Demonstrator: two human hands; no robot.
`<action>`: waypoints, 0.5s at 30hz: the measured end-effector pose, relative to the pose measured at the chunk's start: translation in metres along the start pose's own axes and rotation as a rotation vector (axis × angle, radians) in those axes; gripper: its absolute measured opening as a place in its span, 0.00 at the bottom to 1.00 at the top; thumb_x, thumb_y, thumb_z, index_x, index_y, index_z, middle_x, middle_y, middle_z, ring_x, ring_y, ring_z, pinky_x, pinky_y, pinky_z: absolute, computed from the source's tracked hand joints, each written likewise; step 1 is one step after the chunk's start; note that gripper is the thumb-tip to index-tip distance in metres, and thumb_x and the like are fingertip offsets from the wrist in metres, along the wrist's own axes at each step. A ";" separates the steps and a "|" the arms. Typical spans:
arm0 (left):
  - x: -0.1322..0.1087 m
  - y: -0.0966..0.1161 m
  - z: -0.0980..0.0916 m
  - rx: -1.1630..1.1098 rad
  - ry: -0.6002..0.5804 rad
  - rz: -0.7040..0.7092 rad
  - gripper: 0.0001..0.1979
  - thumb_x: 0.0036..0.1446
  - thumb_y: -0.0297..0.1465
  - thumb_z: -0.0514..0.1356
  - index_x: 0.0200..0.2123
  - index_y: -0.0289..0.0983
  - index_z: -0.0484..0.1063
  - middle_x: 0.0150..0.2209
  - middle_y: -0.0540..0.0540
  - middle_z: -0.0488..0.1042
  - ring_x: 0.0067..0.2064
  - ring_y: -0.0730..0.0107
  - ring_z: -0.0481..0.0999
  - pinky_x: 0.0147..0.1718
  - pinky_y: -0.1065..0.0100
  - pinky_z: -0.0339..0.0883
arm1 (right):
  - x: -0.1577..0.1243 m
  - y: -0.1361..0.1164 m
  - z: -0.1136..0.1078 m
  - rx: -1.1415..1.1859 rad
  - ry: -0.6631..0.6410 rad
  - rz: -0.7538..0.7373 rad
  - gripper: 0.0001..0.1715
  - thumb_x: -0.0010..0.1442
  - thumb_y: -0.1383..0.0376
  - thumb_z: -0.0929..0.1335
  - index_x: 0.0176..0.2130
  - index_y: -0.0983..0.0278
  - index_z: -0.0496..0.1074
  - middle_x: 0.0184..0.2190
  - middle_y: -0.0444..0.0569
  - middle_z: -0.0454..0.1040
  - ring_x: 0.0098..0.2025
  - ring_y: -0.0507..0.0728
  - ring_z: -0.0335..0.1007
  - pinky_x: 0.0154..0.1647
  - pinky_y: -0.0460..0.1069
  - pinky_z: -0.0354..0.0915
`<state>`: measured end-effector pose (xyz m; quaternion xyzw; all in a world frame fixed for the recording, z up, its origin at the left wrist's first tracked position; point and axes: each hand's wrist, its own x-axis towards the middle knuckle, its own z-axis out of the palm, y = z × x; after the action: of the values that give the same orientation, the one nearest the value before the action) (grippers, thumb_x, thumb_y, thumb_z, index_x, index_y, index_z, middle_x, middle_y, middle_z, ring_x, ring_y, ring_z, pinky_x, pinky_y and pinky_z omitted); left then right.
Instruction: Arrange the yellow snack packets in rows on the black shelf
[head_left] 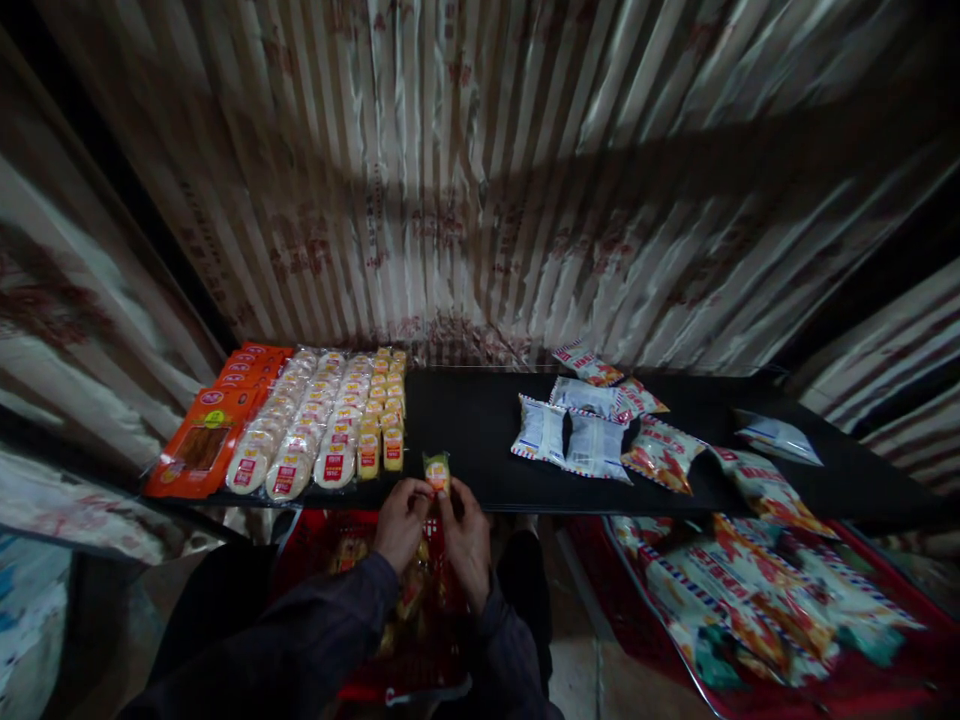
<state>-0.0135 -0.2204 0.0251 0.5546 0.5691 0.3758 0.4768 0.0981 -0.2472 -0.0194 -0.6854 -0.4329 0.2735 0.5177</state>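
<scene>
small yellow snack packet (436, 471) | clear wrap, yellow filling, red label | upright | lower end pinched between left hand (401, 525) and right hand (466, 540) | at black shelf (480, 420) front edge

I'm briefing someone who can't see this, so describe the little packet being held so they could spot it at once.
Start at the long black shelf before the striped wall. At its front edge, just right of the neat rows of snacks, the left hand and right hand pinch a small yellow packet. Unlike its neighbours, it stands alone, outside any row.
</scene>
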 end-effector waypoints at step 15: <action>0.045 0.024 0.018 0.133 -0.102 -0.104 0.08 0.60 0.24 0.55 0.37 0.38 0.74 0.40 0.45 0.78 0.45 0.67 0.77 0.51 0.67 0.68 | 0.057 -0.013 0.002 -0.499 -0.041 -0.017 0.24 0.66 0.57 0.62 0.52 0.67 0.78 0.45 0.58 0.81 0.46 0.62 0.77 0.46 0.51 0.68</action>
<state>0.0139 -0.1754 0.0375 0.5731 0.5958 0.2834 0.4861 0.1195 -0.1952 -0.0038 -0.7826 -0.5034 0.1677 0.3257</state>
